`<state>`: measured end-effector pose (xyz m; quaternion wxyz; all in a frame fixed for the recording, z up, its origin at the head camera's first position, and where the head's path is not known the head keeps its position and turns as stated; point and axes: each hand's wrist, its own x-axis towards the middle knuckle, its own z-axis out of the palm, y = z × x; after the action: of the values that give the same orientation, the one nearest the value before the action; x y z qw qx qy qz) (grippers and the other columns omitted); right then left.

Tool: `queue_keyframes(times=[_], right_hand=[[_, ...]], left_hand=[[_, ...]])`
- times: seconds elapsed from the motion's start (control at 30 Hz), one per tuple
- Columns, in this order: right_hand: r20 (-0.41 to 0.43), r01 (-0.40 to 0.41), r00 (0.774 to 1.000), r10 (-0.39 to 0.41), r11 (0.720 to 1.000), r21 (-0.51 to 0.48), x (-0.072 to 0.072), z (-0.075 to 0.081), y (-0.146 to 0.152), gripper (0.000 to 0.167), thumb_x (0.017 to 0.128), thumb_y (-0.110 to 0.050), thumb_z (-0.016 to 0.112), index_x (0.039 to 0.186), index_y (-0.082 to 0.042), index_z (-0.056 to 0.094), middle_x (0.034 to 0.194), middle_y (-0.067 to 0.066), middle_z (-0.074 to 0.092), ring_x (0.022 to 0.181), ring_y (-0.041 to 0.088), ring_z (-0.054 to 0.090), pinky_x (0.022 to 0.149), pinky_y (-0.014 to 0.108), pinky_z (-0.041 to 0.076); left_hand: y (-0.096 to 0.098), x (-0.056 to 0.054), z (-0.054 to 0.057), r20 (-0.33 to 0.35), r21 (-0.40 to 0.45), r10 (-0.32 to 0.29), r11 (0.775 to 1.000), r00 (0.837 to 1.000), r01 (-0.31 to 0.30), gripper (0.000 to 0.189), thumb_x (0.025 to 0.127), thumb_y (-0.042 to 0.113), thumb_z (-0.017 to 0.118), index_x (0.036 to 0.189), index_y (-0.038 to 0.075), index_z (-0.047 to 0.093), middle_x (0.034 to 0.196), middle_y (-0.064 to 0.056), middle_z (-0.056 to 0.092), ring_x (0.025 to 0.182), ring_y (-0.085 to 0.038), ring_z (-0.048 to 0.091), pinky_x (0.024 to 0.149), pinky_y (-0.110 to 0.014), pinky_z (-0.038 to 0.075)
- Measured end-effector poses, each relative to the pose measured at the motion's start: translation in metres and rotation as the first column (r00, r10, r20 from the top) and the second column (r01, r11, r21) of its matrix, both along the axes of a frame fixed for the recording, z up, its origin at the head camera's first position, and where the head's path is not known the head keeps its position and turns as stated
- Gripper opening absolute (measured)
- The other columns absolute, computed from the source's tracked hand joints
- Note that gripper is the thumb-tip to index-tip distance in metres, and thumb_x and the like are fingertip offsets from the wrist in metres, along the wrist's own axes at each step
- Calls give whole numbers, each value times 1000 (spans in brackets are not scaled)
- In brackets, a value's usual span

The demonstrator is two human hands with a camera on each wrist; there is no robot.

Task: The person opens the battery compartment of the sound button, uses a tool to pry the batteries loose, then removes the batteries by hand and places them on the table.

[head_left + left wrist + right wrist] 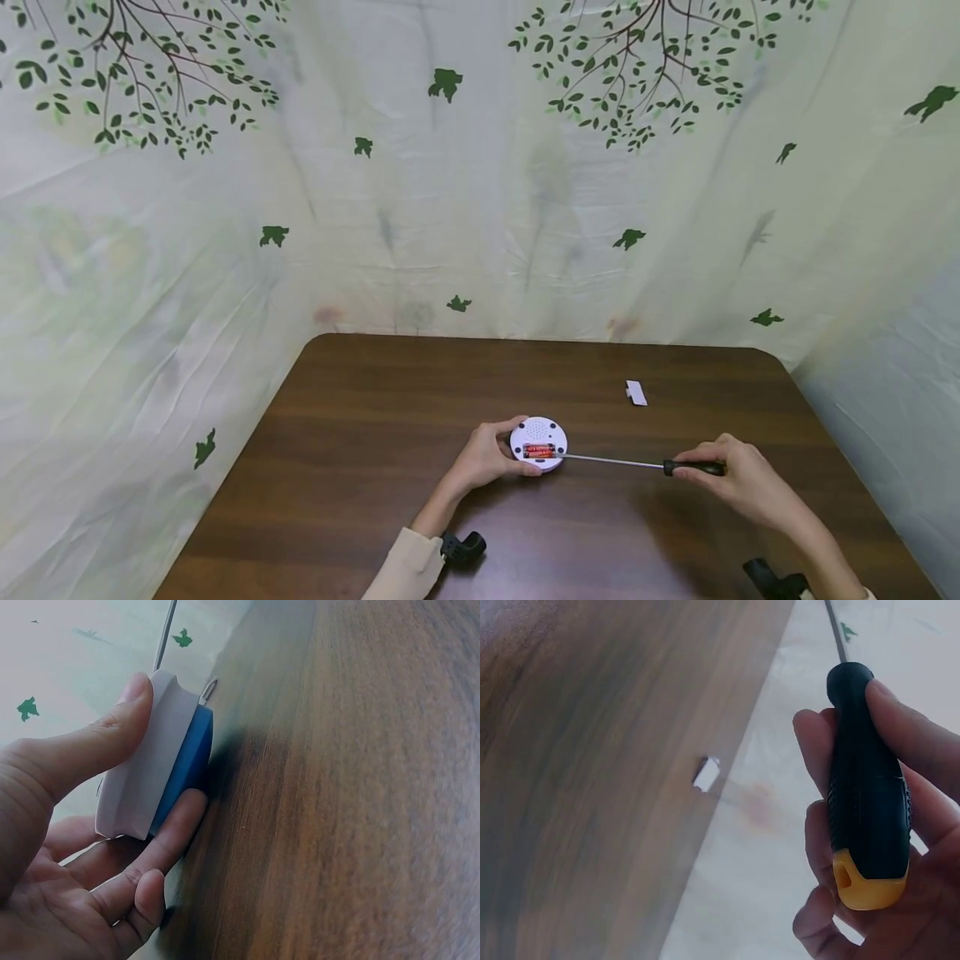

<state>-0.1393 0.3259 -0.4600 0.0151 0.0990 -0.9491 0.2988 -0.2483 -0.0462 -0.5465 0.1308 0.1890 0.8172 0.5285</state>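
My left hand (483,457) grips a round white device (547,432) by its edge, holding its back face toward the head camera. Red batteries (537,451) lie in an uncovered compartment on that face. In the left wrist view the device (142,761) shows a white rim, a blue side and a small loop, with the thumb on the white part and fingers beneath. My right hand (738,479) holds a screwdriver (693,468) by its black handle, yellow at the butt in the right wrist view. The long shaft reaches left, its tip at the compartment's right end.
A small white cover piece (636,392) lies on the brown wooden table (420,392), beyond the hands and to the right. Behind the table hangs a pale curtain (480,192) printed with leaves. Each wrist wears a black camera mount (463,547).
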Motion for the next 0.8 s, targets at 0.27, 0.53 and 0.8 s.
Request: queue_keyframes(times=[0.27, 0.53, 0.8], right_hand=[[22, 12, 1000, -12, 1000, -1, 5, 9, 9, 22, 91, -32, 79, 110, -20, 82, 89, -6, 63, 74, 1, 41, 62, 24, 36], [42, 60, 997, -63, 996, 71, 0, 11, 20, 26, 95, -36, 75, 109, -16, 82, 102, 2, 77, 81, 3, 53, 67, 25, 38], [29, 283, 958, -287, 954, 95, -4, 3, 22, 41, 100, -39, 69, 117, -2, 76, 82, 9, 74, 55, 11, 40, 51, 29, 31]], left_hand=[[1, 0, 0, -4, -2, 8, 1000, 1000, -8, 86, 70, 20, 98, 146, 6, 59, 98, -5, 74, 67, -7, 66, 60, -19, 51], [0, 0, 0, -4, -7, 17, 1000, 1000, -17, 86, 70, 20, 98, 146, 7, 59, 93, -4, 73, 66, -9, 64, 59, -20, 50], [1, 2, 0, 3, -10, 17, 1000, 1000, -17, 87, 70, 21, 98, 146, 7, 59, 95, -5, 74, 67, -9, 65, 59, -20, 50]])
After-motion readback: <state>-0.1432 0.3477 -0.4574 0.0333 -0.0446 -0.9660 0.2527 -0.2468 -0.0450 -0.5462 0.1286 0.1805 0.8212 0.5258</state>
